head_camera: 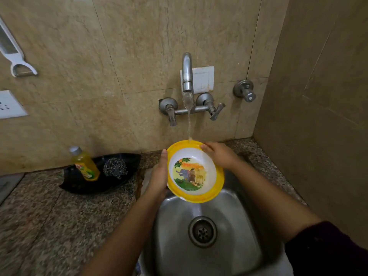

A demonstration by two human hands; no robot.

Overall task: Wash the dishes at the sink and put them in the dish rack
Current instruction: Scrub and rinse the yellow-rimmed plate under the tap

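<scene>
At frame centre, the left hand (159,176) and right hand (218,155) grip the yellow-rimmed white plastic picture bowl (194,172) under the running steel tap (187,74), so it looks mid-rinse, racking still ahead.

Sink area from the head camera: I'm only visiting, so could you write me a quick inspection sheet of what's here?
Surface: speckled stone counter around a steel sink.
Job's things: yellow bowl with an animal picture, held tilted over the sink; water from the tap strikes its far rim. Dish rack not in view.
Clutter: soap bottle and steel scrubber in a black tray, left of the sink.
Hands: left hand grips the bowl's left rim; right hand holds its upper right rim.
Cables: nothing seen.
Surroundings: tiled wall with a hanging white peeler, a socket, a switch plate behind the tap and a separate valve.
</scene>
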